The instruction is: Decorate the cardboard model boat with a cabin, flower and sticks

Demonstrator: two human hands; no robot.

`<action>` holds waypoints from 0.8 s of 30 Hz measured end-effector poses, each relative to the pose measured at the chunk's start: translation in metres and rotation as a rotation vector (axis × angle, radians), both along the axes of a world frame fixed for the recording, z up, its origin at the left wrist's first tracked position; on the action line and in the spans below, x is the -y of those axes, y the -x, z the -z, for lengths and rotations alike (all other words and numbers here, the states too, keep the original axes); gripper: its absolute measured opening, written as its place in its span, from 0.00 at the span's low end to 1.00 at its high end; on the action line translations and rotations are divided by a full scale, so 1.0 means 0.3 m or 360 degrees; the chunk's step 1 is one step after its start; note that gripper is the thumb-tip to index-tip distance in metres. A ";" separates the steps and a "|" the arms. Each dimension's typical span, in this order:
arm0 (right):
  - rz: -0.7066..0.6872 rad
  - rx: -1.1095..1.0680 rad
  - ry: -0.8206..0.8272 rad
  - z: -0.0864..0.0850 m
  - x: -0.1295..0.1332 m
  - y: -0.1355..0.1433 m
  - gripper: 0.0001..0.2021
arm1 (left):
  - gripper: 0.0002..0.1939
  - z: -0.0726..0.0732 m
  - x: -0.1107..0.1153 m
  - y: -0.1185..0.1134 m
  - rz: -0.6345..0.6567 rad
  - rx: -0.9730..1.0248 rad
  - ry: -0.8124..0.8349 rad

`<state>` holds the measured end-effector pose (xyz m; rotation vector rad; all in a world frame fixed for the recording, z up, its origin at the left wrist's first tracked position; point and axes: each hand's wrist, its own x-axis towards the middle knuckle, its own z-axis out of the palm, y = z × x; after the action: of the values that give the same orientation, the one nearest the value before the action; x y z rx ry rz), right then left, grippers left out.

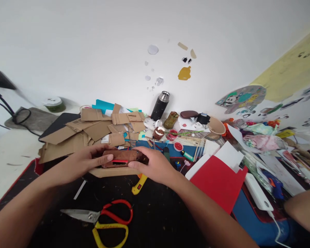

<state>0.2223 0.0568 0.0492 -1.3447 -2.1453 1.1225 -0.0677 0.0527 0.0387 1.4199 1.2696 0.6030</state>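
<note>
Between both hands is a small brown box-like piece [121, 155] with a bright red strip in an opening on its near side. My left hand [96, 159] grips its left end, thumb on the near face. My right hand [153, 163] holds the right end, with the fingers over the top and the thumb along the front. A flat strip of tan cardboard [111, 173] lies just beneath it. Nearer to me, scissors [100, 217] with one red and one yellow handle lie spread on the black table top. A yellow utility knife [139, 184] rests below my right hand.
Cardboard scraps [95, 129] are heaped at the back left. Behind stand a black thermos [160, 105], paint pots [159, 132] and a tan bowl [217, 125]. Red card [218, 182], a white power strip [258, 193] and another person's arm [305, 208] are on the right.
</note>
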 end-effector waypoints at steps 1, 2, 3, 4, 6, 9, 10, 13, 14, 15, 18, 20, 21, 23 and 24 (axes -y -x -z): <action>0.0037 -0.0036 -0.0005 -0.002 -0.002 0.001 0.27 | 0.41 -0.005 -0.002 0.004 -0.0018 -0.0020 -0.0014; 0.0061 -0.0065 -0.0018 -0.003 -0.003 0.002 0.27 | 0.41 -0.009 -0.004 0.008 -0.0038 -0.0035 -0.0030; 0.0070 -0.0082 -0.0040 -0.004 -0.005 0.003 0.27 | 0.42 -0.012 -0.005 0.011 -0.0049 -0.0042 -0.0040; 0.0065 -0.0086 -0.0067 -0.004 -0.007 0.003 0.27 | 0.42 -0.013 -0.006 0.013 -0.0050 -0.0040 -0.0046; 0.0035 -0.0066 -0.0133 -0.002 -0.008 0.004 0.28 | 0.40 -0.012 -0.004 0.013 -0.0033 -0.0028 -0.0069; -0.0008 -0.0038 -0.0172 0.004 -0.004 0.011 0.30 | 0.37 -0.003 0.001 0.012 0.0000 -0.0020 -0.0088; -0.0014 -0.0032 -0.0169 0.007 -0.002 0.014 0.30 | 0.36 0.001 0.003 0.012 0.0007 -0.0020 -0.0086; -0.0021 -0.0017 -0.0158 0.012 0.002 0.023 0.28 | 0.36 0.012 0.006 0.014 0.0033 -0.0014 -0.0076; -0.0021 -0.0015 -0.0158 0.014 0.003 0.025 0.28 | 0.36 0.014 0.006 0.015 0.0041 -0.0014 -0.0075; -0.0021 -0.0016 -0.0159 0.014 0.003 0.026 0.27 | 0.36 0.016 0.007 0.016 0.0045 -0.0015 -0.0075; 0.0003 -0.0033 -0.0164 0.015 0.000 0.026 0.26 | 0.35 0.015 0.010 0.013 0.0033 0.0000 -0.0072; 0.0018 -0.0041 -0.0162 0.016 -0.002 0.025 0.26 | 0.35 0.009 0.011 0.006 0.0020 0.0031 -0.0077; 0.0023 -0.0039 -0.0160 0.016 -0.003 0.025 0.26 | 0.35 0.005 0.012 0.002 0.0014 0.0041 -0.0081; 0.0025 -0.0029 -0.0154 0.016 -0.003 0.025 0.26 | 0.36 -0.001 0.012 -0.004 0.0010 0.0033 -0.0087; 0.0023 -0.0023 -0.0155 0.016 -0.002 0.025 0.26 | 0.36 -0.002 0.011 -0.006 0.0016 0.0017 -0.0088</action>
<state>0.2147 0.0574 0.0445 -1.3030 -2.1470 1.0060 -0.0658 0.0492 0.0393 1.4659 1.2454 0.6424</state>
